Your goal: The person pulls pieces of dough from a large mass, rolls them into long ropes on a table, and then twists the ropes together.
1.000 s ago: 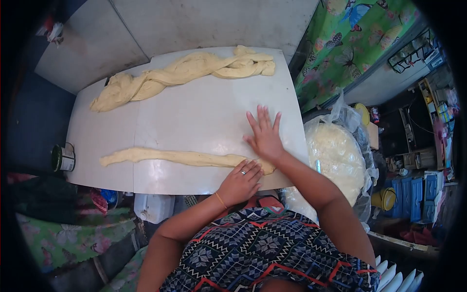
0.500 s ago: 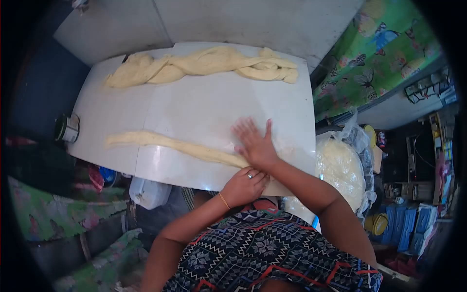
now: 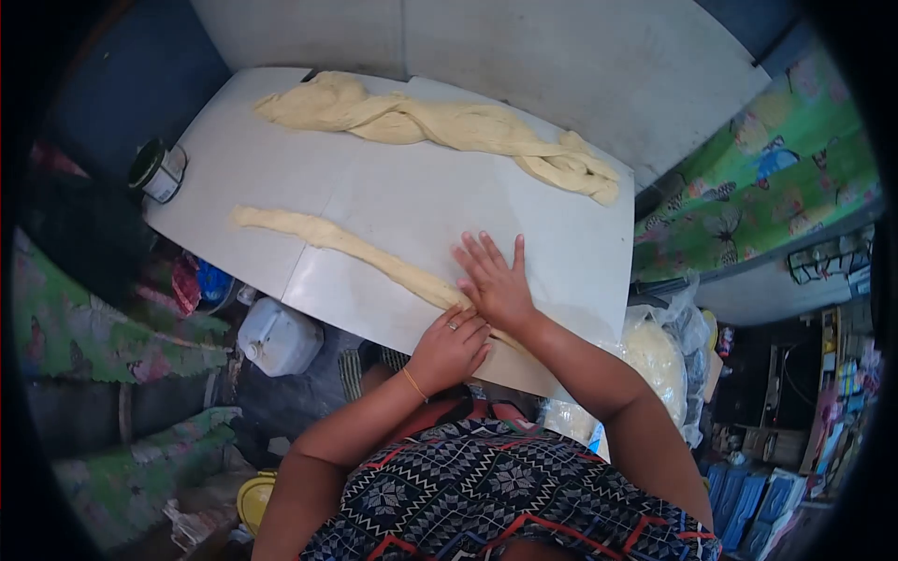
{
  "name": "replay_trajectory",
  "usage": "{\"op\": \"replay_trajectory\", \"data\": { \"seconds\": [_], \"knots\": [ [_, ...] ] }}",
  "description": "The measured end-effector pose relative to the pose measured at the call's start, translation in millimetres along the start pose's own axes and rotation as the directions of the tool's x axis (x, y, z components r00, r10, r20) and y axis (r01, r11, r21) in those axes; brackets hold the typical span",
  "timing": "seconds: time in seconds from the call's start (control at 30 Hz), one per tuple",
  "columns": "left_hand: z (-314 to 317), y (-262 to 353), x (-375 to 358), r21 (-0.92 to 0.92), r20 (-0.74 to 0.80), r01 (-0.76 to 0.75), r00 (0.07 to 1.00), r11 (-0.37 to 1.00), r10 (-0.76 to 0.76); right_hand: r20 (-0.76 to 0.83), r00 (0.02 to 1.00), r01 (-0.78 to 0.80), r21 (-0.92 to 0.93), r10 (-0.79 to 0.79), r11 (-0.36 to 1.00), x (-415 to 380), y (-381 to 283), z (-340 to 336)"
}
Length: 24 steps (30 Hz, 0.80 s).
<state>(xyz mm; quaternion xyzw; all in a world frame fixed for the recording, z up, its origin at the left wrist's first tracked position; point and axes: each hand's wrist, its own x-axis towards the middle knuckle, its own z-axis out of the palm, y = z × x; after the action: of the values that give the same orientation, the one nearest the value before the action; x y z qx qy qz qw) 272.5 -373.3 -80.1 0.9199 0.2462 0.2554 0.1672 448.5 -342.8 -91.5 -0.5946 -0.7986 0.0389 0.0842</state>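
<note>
Both hands sit near the centre of my feed, where I take the top edge as twelve o'clock. I see the left hand (image 3: 451,344) just below centre at six, palm down, its fingers close together and bent over the near end of the long dough strip (image 3: 374,260). I cannot tell whether they pinch the dough or only press it. The right hand (image 3: 499,292) is just off centre at three, back upward, fingers spread wide and the thumb side close to the strip; whether the palm bears on the tabletop (image 3: 561,248), I cannot make out.

From the left hand, the strip runs out toward ten o'clock, thin and slightly uneven, lying on the pale board. I have a much thicker twisted dough length (image 3: 412,122) across twelve, along the far edge, its ends at about half past ten and two. A dark-topped can (image 3: 164,176) stands at the table's edge at ten. Below the table I get a whitish jug (image 3: 279,337) at half past eight. Just before four, beside the table, a pale mass (image 3: 650,351) shows through clear plastic (image 3: 690,327).
</note>
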Motion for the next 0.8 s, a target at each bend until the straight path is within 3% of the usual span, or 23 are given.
{"op": "replay_trajectory", "data": {
  "seconds": [0.03, 0.07, 0.13, 0.27, 0.33, 0.37, 0.47, 0.5, 0.53, 0.6, 0.67, 0.73, 0.77, 0.8],
  "knots": [
    [0, -1, -4, 0.006, -0.004, -0.028, 1.000, 1.000, 0.028, -0.167, 0.976, -0.149, -0.035, 0.142, 0.988, 8, 3, 2],
    [0, 0, -10, 0.009, -0.004, -0.059, 0.998, 0.998, 0.059, -0.150, 0.979, -0.143, -0.028, 0.137, 0.989, 15, 10, 3],
    [1, 3, -13, -0.004, -0.004, -0.049, 0.999, 0.999, 0.049, -0.311, 0.935, -0.252, -0.248, 0.170, 0.935, 32, 18, -3],
    [3, -4, -18, -0.046, -0.036, -0.060, 0.998, 0.997, 0.059, -0.184, 0.982, -0.051, -0.053, 0.040, 0.997, 29, -18, 12],
    [1, -3, -20, -0.070, -0.042, -0.053, 0.998, 0.996, 0.050, -0.251, 0.935, -0.284, -0.100, 0.252, 0.954, 39, -9, 13],
    [-1, -5, -17, -0.057, -0.037, -0.064, 0.997, 0.996, 0.062, -0.278, 0.943, -0.218, -0.111, 0.180, 0.970, 47, -8, -3],
    [-6, -8, -18, -0.046, -0.045, -0.085, 0.996, 0.995, 0.083, -0.293, 0.943, -0.210, -0.159, 0.157, 0.965, 54, -22, 8],
    [-9, -8, -19, -0.102, -0.018, -0.069, 0.998, 0.992, 0.067, -0.243, 0.969, -0.062, -0.129, 0.029, 0.990, 43, -38, 12],
    [-9, -8, -20, -0.170, 0.017, -0.045, 0.999, 0.984, 0.048, -0.243, 0.970, -0.064, -0.133, 0.030, 0.989, 51, -35, 12],
    [-11, -13, -23, -0.216, 0.013, -0.071, 0.997, 0.974, 0.076, -0.250, 0.910, -0.345, -0.016, 0.330, 0.938, 55, -28, 15],
    [-23, -18, -18, -0.261, 0.110, -0.062, 0.989, 0.963, 0.094, -0.275, 0.916, -0.319, -0.055, 0.293, 0.946, 60, -26, 8],
    [-41, -29, -13, -0.307, 0.095, -0.049, 0.992, 0.950, 0.082, -0.300, 0.933, -0.263, -0.193, 0.199, 0.945, 73, -30, 18],
    [-48, -38, -13, -0.235, 0.021, -0.028, 0.999, 0.972, 0.034, -0.309, 0.946, -0.129, -0.074, 0.101, 0.989, 64, -41, 30],
    [-55, -44, -12, -0.173, -0.057, 0.010, 0.998, 0.985, -0.020, -0.313, 0.944, -0.137, -0.077, 0.106, 0.988, 71, -37, 24]
  ]
}}
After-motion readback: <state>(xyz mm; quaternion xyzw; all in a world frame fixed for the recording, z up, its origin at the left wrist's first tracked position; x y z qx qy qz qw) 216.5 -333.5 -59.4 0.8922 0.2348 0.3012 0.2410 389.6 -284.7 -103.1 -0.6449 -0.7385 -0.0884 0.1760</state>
